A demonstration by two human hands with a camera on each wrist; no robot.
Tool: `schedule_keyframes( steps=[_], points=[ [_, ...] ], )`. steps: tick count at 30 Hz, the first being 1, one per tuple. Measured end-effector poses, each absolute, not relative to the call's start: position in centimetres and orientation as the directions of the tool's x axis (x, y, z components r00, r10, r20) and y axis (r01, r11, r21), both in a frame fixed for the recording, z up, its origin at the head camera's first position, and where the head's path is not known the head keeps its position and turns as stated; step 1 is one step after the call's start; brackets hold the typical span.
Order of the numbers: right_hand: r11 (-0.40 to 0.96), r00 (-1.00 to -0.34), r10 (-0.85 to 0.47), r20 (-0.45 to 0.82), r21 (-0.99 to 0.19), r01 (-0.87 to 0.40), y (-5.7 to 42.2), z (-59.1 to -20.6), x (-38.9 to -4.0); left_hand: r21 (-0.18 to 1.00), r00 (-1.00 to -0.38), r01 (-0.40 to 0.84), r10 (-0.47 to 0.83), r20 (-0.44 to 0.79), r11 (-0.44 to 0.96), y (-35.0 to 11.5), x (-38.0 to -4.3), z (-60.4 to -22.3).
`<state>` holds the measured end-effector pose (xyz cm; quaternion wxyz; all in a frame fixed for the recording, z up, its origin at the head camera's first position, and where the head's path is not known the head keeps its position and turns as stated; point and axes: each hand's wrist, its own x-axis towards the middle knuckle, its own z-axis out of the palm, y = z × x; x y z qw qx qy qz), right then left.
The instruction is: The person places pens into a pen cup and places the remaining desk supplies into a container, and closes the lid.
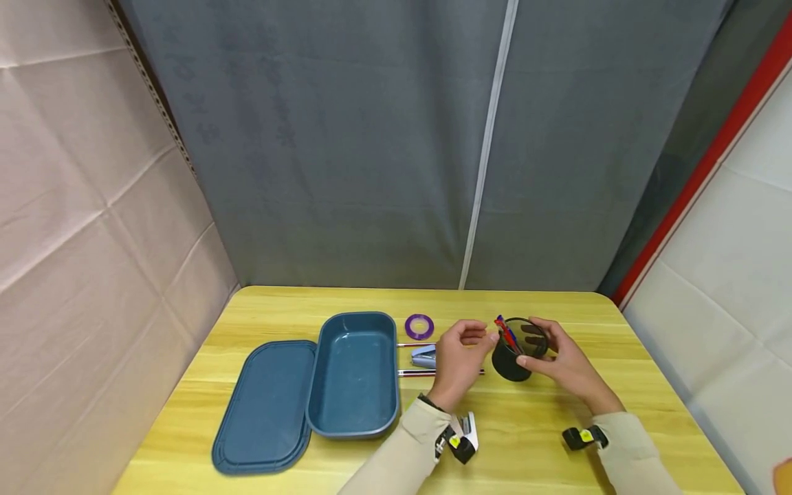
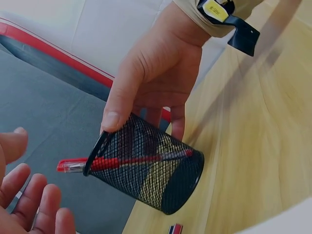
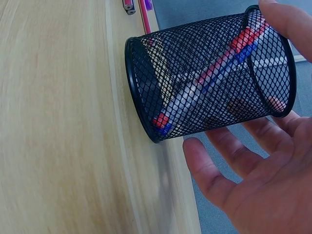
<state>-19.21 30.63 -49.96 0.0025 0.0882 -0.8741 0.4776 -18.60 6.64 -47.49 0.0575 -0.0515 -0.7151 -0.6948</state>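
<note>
My right hand grips a black mesh pen cup near its rim, thumb on one side and fingers on the other. A red pen and a blue pen lean inside the cup, with the red one's capped end poking out past the rim. Just left of the cup's mouth is my left hand, its fingers loosely bent and apart from the pens. In the left wrist view its fingertips show with nothing between them.
Left on the wooden table stand a blue box and its lid. Between box and left hand lie a purple tape roll, a light blue stapler and pencils. A white item is partly hidden by the left wrist.
</note>
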Motion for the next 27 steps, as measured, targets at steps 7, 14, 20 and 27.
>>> schedule_keyframes(
  steps=[7, 14, 20, 27],
  points=[
    [0.534, -0.986, -0.144, 0.086, -0.832, -0.151, 30.7, -50.0, -19.1, 0.969, -0.978, 0.205, -0.018, 0.209, 0.136, 5.4, -17.5, -48.1],
    [0.541, -0.984, -0.148, 0.097, -0.825, -0.163, 30.6, -50.1, -19.1, 0.946, -0.973, 0.212, -0.037, 0.228, 0.244, 4.3, -16.8, -48.8],
    [0.541, -0.984, -0.149, 0.097, -0.825, -0.163, 30.5, -50.1, -19.2, 0.948, -0.976, 0.198, -0.040, 0.214, 0.251, 3.3, -16.4, -49.3],
    [0.535, -0.985, -0.150, 0.090, -0.830, -0.157, 30.5, -50.2, -19.4, 0.932, -0.970, 0.215, -0.046, 0.238, 0.290, 2.4, -16.3, -50.2]
  ],
)
